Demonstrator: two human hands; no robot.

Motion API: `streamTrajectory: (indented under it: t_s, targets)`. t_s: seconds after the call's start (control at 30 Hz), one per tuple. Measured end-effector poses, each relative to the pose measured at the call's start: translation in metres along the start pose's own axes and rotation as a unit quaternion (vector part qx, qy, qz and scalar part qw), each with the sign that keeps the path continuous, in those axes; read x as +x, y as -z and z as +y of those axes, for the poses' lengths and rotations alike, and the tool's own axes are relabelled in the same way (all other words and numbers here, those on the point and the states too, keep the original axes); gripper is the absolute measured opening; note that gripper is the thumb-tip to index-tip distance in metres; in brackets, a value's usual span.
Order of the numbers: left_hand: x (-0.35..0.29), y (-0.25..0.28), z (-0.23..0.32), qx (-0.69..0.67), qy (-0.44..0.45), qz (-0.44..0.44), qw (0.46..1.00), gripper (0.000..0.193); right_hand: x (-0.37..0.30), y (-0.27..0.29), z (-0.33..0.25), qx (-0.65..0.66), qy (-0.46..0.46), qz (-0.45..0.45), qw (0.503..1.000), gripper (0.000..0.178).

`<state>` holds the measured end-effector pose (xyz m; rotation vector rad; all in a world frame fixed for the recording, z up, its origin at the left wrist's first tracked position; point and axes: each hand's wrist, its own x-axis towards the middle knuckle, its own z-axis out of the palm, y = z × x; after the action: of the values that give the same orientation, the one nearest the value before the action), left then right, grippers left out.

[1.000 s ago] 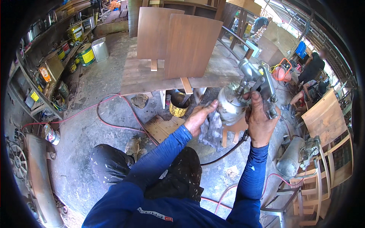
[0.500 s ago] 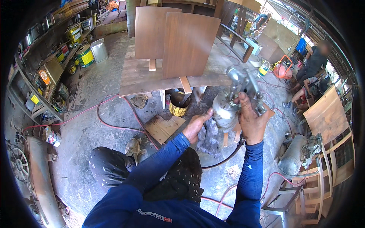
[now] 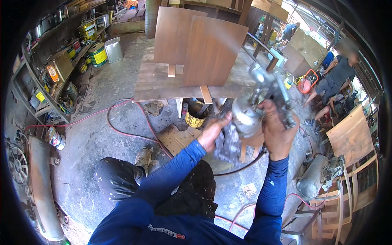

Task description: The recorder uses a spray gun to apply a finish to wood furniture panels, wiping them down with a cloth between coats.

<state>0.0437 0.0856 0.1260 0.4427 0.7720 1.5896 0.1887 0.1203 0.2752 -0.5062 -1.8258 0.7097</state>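
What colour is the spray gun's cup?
The cup is silvery grey; it shows in the head view.

both hands (image 3: 213, 131) (image 3: 280, 132) raised close together, curled, forearms (image 3: 173, 169) stretched forward

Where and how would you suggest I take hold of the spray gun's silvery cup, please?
Probably best around the cup at its rounded wall, coming from the left: the left hand and grey cloth are on that side, while the right hand and spray gun body crowd its right and top.

Grey concrete floor (image 3: 85, 163) is lying open left | thin red hose (image 3: 157, 141) is crossing | brown wooden panels (image 3: 214, 53) are blocking ahead
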Motion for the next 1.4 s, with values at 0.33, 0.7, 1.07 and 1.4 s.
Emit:
streamTrajectory:
  t_s: [0.33,0.7,1.07,1.4]
  targets:
    - [-0.013,-0.004,-0.014,-0.023,0.036,-0.016,0.999,0.054,-0.011,0.003,-0.007,-0.037,-0.056,-0.025,0.997,0.025]
    - [-0.011,-0.02,0.001,0.015,-0.044,0.003,0.999,0.056,-0.002,0.0,-0.01,-0.067,0.074,0.029,0.995,0.034]
    - [0.077,0.145,0.208,0.873,-0.047,0.183,0.45,0.027,-0.015,0.017,-0.006,-0.072,-0.056,0.029,0.995,0.024]
    - [0.256,0.278,0.228,0.882,-0.033,0.321,0.344,0.029,-0.073,0.008,0.005,-0.185,-0.13,0.062,0.972,0.028]
